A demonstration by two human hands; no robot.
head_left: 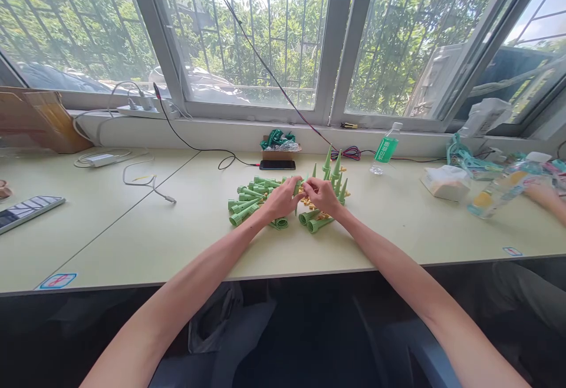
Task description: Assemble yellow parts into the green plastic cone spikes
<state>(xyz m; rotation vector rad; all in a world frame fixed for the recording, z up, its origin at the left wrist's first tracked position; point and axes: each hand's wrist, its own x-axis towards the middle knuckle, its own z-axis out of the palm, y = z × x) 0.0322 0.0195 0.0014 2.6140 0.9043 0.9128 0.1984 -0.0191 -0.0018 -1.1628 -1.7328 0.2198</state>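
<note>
My left hand [282,198] and my right hand [322,195] meet over the middle of the pale green table [177,240], fingers pinched together on one green plastic cone [297,188]. A heap of the same green cones [248,199] lies to the left of my hands. Several cones stand upright [335,171] just behind my right hand, and others lie on their sides [315,220] below it. Small yellow pieces [309,203] are scattered among the cones.
A black phone [277,164] and a small box of green stuff [277,142] lie behind the cones. A green-labelled bottle [385,149] stands to the right. Another person's hand [543,194] rests at the far right by a bottle [497,190]. Cables, a second phone [29,210] sit left.
</note>
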